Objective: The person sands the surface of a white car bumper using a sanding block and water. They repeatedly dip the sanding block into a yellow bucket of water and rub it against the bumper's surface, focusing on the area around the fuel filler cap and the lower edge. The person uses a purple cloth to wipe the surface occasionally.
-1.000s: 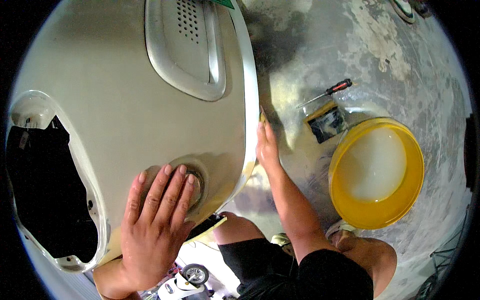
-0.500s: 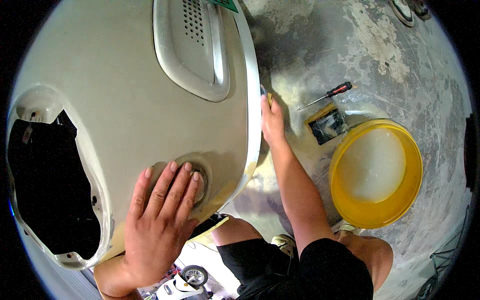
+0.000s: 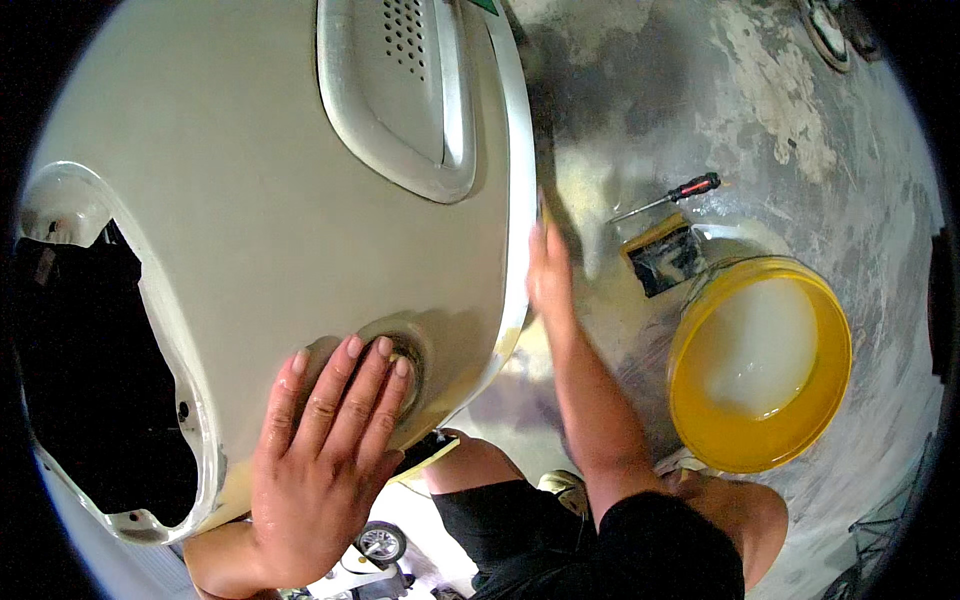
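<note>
A beige car bumper (image 3: pixel 250 150) fills the left side of the view, its long outer edge running down beside my right arm. My left hand (image 3: pixel 322 450) lies flat on it, fingers stretched out and wet-looking, over part of a round recess (image 3: pixel 405 345). At the bumper's white outer edge, my right hand (image 3: pixel 550 275) is closed around a thin yellow-edged pad (image 3: pixel 542 208), pressed along the side. The hand is slightly blurred, and the face of the pad against the bumper is hidden.
A yellow bucket (image 3: pixel 690 400) of cloudy liquid stands on the stained concrete floor at right. Beside it lie a black sheet with a yellow border (image 3: pixel 665 262) and a red-and-black screwdriver (image 3: pixel 690 188). The bumper has a large dark opening (image 3: pixel 95 380) at left.
My right hand has slid a little toward me along the bumper's edge with the pad. The left hand stays on its spot. The whole view has shifted slightly.
</note>
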Available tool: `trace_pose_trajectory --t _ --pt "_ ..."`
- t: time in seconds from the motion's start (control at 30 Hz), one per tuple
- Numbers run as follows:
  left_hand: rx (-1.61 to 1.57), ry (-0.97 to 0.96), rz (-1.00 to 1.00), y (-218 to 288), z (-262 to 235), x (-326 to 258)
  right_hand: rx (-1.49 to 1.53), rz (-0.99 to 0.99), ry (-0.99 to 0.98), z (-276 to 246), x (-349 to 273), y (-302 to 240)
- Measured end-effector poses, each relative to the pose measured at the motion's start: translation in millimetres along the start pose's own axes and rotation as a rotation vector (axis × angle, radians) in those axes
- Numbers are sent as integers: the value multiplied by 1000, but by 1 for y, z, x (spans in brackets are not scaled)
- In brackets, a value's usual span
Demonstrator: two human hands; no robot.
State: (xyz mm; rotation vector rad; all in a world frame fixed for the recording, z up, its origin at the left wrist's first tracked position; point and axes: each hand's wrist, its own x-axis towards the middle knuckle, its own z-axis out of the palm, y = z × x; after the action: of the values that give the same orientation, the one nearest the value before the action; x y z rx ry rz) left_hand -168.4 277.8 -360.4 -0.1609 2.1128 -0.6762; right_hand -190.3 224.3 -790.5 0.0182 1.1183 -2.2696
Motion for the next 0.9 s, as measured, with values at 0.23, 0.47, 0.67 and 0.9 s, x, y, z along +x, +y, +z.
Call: trace_pose_trajectory --t 0.23,0.47,0.67,0.9 --pt "24 18 0 -1 5 0 -344 -40 7 28 93 -62" --pt "14 117 31 3 -2 10 -427 -185 90 2 151 -59" --pt "12 103 -3 4 9 1 -406 -43 85 16 -126 -6" --pt "52 239 61 5 13 1 -530 -224 -21 -2 16 -49"
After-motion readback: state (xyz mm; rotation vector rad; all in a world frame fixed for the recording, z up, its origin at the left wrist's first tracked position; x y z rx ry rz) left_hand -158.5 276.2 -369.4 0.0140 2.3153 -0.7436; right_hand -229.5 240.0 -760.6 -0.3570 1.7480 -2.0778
